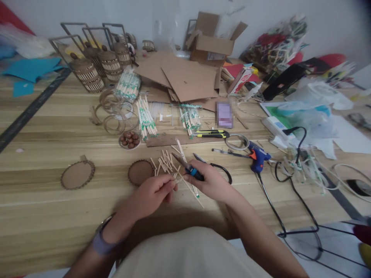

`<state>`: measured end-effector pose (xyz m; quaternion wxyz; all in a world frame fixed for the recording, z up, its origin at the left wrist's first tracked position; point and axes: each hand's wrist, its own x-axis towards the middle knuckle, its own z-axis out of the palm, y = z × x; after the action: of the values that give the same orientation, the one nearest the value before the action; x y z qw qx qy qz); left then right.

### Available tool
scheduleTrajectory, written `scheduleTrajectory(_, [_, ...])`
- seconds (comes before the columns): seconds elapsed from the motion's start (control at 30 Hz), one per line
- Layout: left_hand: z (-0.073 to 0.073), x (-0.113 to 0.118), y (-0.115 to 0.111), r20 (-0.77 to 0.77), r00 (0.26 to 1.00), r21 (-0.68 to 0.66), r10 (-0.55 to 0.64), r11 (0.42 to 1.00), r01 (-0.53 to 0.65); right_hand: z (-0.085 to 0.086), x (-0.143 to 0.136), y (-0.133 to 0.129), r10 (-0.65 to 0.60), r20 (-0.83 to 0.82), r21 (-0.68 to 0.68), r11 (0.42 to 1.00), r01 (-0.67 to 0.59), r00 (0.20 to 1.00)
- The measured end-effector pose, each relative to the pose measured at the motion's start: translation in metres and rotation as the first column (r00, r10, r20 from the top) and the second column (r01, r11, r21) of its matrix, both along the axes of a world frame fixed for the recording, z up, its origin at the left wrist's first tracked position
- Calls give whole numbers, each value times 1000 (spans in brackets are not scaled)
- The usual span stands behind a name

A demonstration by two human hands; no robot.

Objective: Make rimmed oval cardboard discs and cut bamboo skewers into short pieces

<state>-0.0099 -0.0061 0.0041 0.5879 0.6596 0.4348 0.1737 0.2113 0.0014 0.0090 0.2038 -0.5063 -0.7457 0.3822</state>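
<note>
left hand pinches a stick, right hand grips cutters; cut sticks and glue gun nearby.

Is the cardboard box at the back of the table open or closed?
Open: the cardboard box has its top flaps standing up and spread outward.

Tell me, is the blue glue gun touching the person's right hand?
Apart. The head view shows the blue glue gun lying on the wooden table, with bare tabletop between it and the right hand.
</note>
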Motion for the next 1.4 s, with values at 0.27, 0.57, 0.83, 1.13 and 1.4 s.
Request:
scheduleTrajectory(0.27, [-7,2,6,165,967,-289,195,947,-142,10,4,-3,-19,-7,-31,999,19,1000])
scheduleTrajectory(0.57, [-21,14,9,191,968,-443,163,894,-63,-5,-18,-10,0,-61,-45,999,-2,998])
scheduleTrajectory(0.83, [-15,17,3,225,945,-508,237,856,-94,-7,-15,-12,100,-115,68,993,-93,988])
scheduleTrajectory(1.13, [-23,25,7,252,822,-523,511,786,-329,-22,-31,-18,-235,-57,189,952,241,970])
scheduleTrajectory(1.4, [-27,35,0,331,804,-453,494,831,-324,-32,-37,-21,-240,-4,286,930,231,971])
